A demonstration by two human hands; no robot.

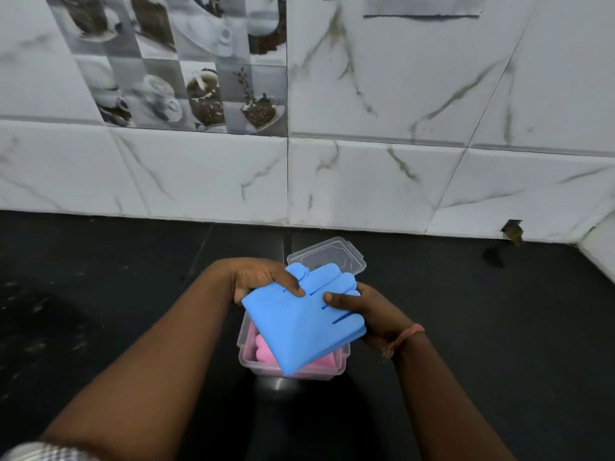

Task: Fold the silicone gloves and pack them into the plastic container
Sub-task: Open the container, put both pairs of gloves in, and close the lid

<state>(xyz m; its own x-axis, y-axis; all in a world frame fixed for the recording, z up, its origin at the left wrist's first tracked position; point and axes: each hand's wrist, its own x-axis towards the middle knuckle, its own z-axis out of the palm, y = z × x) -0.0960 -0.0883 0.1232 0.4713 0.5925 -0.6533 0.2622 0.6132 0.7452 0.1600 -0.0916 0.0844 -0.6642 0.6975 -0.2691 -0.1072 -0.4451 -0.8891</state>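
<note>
A folded blue silicone glove (293, 324) is held over the clear plastic container (246, 344) on the black counter. My left hand (259, 277) grips its upper left edge, thumb on top. My right hand (366, 314) grips its right side near the glove's fingers, thumb on top. A pink glove (264, 356) lies inside the container, mostly hidden under the blue one. The container's clear lid (327, 256) lies just behind it.
The black counter (116, 294) runs left and right of the container. A white marble-tiled wall (366, 181) stands close behind. A small brown object (514, 231) sits at the wall's base to the right.
</note>
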